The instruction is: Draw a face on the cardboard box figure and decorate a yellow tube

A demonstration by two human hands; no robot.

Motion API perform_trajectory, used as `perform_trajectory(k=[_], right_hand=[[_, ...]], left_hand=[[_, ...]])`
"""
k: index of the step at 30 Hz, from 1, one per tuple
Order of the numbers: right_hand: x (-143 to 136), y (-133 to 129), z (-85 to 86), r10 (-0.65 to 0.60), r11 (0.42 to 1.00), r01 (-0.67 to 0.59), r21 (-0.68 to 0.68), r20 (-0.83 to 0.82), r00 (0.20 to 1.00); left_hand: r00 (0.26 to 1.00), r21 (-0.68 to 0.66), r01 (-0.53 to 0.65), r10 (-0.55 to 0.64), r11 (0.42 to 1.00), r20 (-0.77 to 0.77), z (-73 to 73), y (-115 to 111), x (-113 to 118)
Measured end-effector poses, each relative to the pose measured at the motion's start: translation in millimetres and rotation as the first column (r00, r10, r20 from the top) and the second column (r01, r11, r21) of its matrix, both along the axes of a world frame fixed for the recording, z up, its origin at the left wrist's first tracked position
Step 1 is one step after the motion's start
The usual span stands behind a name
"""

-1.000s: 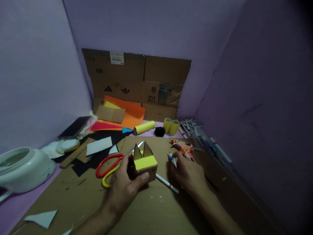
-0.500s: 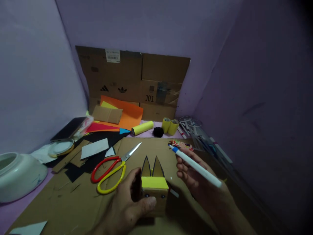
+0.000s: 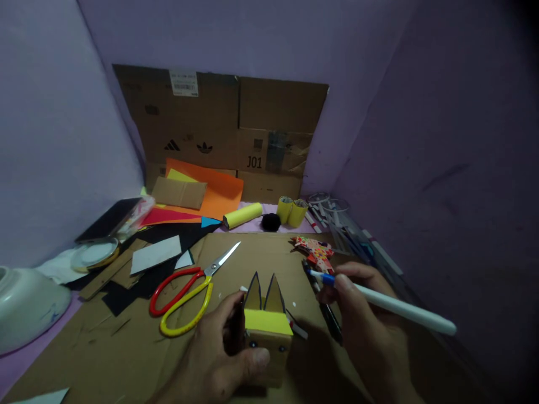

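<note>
A small cardboard box (image 3: 273,365) with a yellow top strip, two pointed ears outlined in dark and two eyes stands at the bottom centre. My left hand (image 3: 227,342) grips it from the left, thumb across its front. On the right, my right hand (image 3: 366,320) holds a white marker (image 3: 404,306) between thumb and fingers; its blue end points left, toward the space right of the ears. Scissors (image 3: 206,275) with one red and one yellow handle lie left of the box, blades spread slightly.
Behind are a yellow roll (image 3: 243,215), two yellow tubes (image 3: 291,211), a black fuzzy ball (image 3: 270,222) and patterned pieces (image 3: 315,249). Paper and cardboard scraps (image 3: 155,253) lie left, near a white bowl (image 3: 31,306). A large cardboard sheet (image 3: 202,118) leans on the wall.
My right hand has turned and closed its fingers round the marker, which now lies flatter and farther right. Dark pens beneath that hand have come into view. The view has shifted slightly.
</note>
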State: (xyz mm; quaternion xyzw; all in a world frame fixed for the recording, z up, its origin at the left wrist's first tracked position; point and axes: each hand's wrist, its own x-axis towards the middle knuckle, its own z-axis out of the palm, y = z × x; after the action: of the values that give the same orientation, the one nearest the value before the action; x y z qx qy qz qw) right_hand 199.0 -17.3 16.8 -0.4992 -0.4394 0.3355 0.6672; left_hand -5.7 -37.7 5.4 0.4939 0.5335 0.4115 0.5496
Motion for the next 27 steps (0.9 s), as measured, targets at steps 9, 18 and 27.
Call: perform_trajectory(k=[9, 18, 27], right_hand=[[-8.9, -1.9, 2.9, -0.041, 0.999, 0.042, 0.004, 0.314, 0.948], [-8.7, -4.7, -0.5, 0.061, 0.998, -0.068, 0.005, 0.4, 0.915], [-8.7, -2.0, 5.2, 0.056, 0.987, -0.121, 0.108, 0.472, 0.88]], left_hand=[[0.995, 0.001, 0.048, -0.048, 0.999, 0.083, 1.1, 1.2, 3.4], [0.997, -0.034, 0.069, -0.07, 0.997, -0.035, 5.7, 1.3, 2.0], [0.989, -0.014, 0.135, -0.135, 0.991, -0.052, 6.6, 2.9, 1.0]])
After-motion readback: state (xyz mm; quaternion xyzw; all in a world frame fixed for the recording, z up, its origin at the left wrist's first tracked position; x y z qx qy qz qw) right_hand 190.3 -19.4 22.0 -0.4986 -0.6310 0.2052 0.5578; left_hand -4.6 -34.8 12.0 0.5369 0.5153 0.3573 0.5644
